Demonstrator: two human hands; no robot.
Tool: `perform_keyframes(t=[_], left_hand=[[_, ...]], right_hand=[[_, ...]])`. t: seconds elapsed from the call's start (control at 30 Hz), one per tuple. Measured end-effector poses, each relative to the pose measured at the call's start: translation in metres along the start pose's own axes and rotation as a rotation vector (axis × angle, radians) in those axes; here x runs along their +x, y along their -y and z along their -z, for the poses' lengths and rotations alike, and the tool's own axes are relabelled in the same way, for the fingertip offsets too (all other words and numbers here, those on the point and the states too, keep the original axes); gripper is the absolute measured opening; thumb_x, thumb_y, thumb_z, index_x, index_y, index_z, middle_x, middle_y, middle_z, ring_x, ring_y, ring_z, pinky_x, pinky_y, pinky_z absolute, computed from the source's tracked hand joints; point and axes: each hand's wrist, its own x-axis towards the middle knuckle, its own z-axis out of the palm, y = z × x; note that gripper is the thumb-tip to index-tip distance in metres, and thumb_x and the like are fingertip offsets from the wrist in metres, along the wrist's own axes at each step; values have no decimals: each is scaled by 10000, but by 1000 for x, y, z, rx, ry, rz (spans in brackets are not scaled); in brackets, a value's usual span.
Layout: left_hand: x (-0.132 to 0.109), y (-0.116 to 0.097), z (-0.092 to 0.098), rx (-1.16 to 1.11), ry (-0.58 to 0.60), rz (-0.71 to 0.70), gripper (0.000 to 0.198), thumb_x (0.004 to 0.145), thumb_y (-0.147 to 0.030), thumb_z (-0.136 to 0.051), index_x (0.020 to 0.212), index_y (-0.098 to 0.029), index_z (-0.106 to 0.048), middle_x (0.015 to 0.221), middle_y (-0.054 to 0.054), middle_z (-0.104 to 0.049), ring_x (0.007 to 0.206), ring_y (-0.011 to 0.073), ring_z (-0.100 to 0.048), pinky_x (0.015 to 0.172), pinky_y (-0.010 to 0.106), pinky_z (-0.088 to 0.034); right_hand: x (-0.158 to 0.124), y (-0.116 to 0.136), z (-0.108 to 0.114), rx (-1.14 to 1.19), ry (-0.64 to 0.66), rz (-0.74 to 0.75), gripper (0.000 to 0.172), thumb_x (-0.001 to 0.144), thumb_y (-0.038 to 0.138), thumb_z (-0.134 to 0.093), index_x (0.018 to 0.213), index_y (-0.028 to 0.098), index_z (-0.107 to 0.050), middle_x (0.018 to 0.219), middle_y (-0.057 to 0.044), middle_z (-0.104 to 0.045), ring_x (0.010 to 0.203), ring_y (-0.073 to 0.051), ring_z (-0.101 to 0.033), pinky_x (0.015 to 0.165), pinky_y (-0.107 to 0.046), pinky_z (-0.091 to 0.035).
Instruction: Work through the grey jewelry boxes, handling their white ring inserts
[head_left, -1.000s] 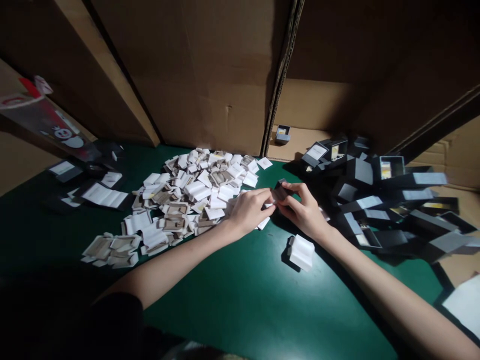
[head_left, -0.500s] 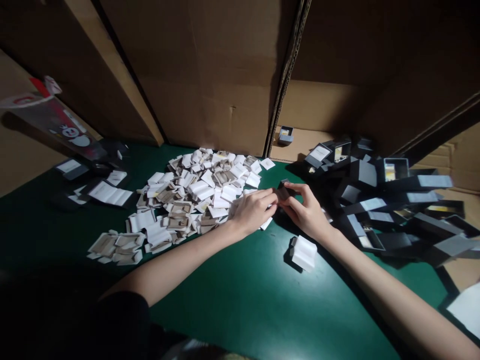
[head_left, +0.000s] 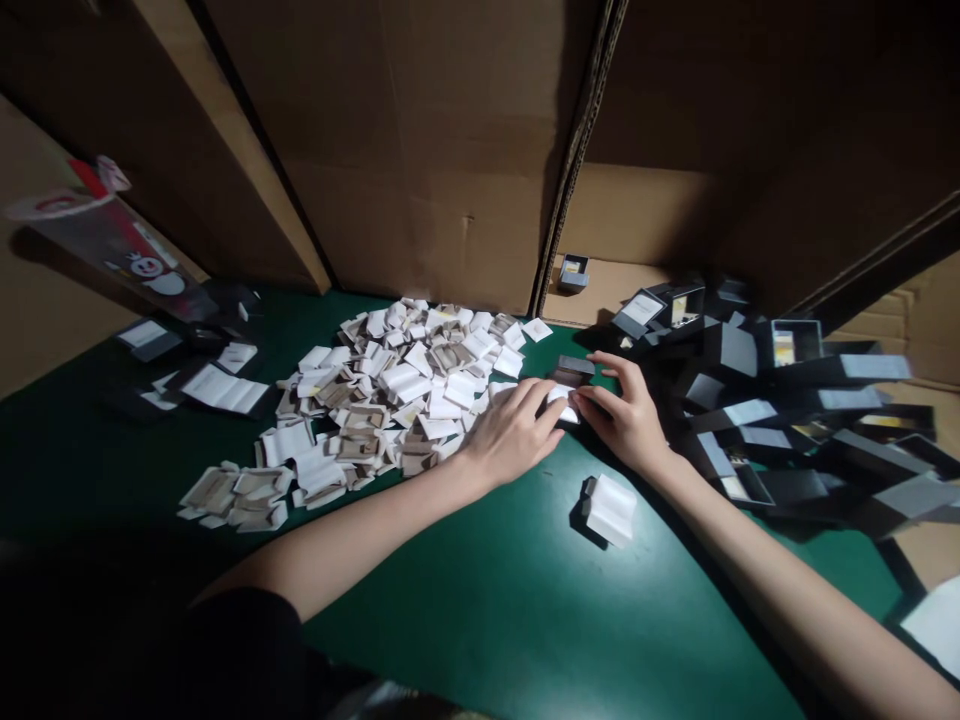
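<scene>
Between my hands stands a small dark box with its lid raised; a folded white card insert lies at its front. My left hand has its fingers bent down onto the left side of the insert. At the right, my right hand holds the box's side, a fingertip by the lid's corner and the lower fingers at the insert's edge. The box's base is partly hidden by my fingers. Nearer to me, another white insert sits on a dark box piece on the green table.
A heap of folded white card inserts spreads left of my hands. Many dark small boxes pile up at the right. Cardboard walls enclose the back. A clear cup and more dark boxes stand far left.
The dark box between my hands now shows its raised lid and a white insert at its front. My right hand's fingers have spread, and my left hand has shifted slightly right.
</scene>
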Motion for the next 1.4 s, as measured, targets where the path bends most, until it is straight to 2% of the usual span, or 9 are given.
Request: perform_keyframes(t=[0.1,0.27,0.4,0.47,0.73,0.9,1.1,1.27,1.4], left_hand=[[0,1,-3,-15,-18,-52,315,932,-241,-445,1170,-67,-556,1259,154,-556,1235,247,-482,1038,383,-451],[-2,2,-7,12,-3,-60,341,946,-259,-423,1178,-52,-563,1276,159,-561,1219,237,-504,1033,363,-462],[-2,0,-4,37,12,-60,354,945,-270,-427,1167,-36,-573,1256,159,-576,1194,235,-518,1014,348,-473],[-1,-1,-2,51,26,-55,365,942,-260,-429,1191,-27,-559,1247,162,-582,1163,235,-535,978,347,-492],[-1,-7,0,114,66,-60,376,940,-239,-404,1206,-18,-553,1235,182,-579,1010,241,-576,852,363,-525],[1,-4,3,12,42,-36,318,931,-213,-432,1166,-64,-586,1235,145,-593,973,206,-594,853,347,-532],[15,24,21,-216,52,116,281,912,-153,-456,1138,-118,-620,1111,72,-673,1044,170,-587,865,328,-549],[18,58,25,34,14,222,353,863,-73,-460,1188,-84,-599,1261,143,-581,1205,257,-486,1003,469,-459],[15,70,21,172,-5,301,404,846,-66,-448,1236,-51,-552,1259,207,-549,1179,326,-475,947,529,-461]], right_hand=[[-1,1,0,-28,-16,-2,78,841,155,-595,900,182,-638,1208,-137,-464,1174,-292,-477,886,-452,-505],[-3,8,6,-110,-108,-18,166,811,119,-611,942,213,-648,1083,-112,-502,1030,-262,-519,803,-424,-488],[-3,11,7,-43,59,98,299,817,21,-502,1006,220,-621,957,-79,-606,853,-206,-552,685,-362,-450],[-1,11,6,17,124,94,314,824,-3,-456,993,207,-617,929,-73,-635,828,-195,-555,661,-340,-449],[1,10,5,126,104,20,309,850,7,-408,882,208,-640,887,-68,-665,793,-188,-560,670,-339,-468],[-1,8,4,166,121,-5,261,868,46,-422,891,200,-632,933,-89,-651,842,-198,-571,698,-352,-496],[-2,8,4,199,143,-7,239,876,91,-436,927,207,-639,958,-98,-624,870,-209,-576,713,-366,-515],[-1,9,4,201,161,-12,247,877,93,-433,951,214,-634,979,-99,-617,882,-211,-576,727,-380,-525],[-1,9,6,213,158,-7,251,874,88,-428,957,207,-633,979,-102,-616,885,-210,-574,727,-381,-526]])
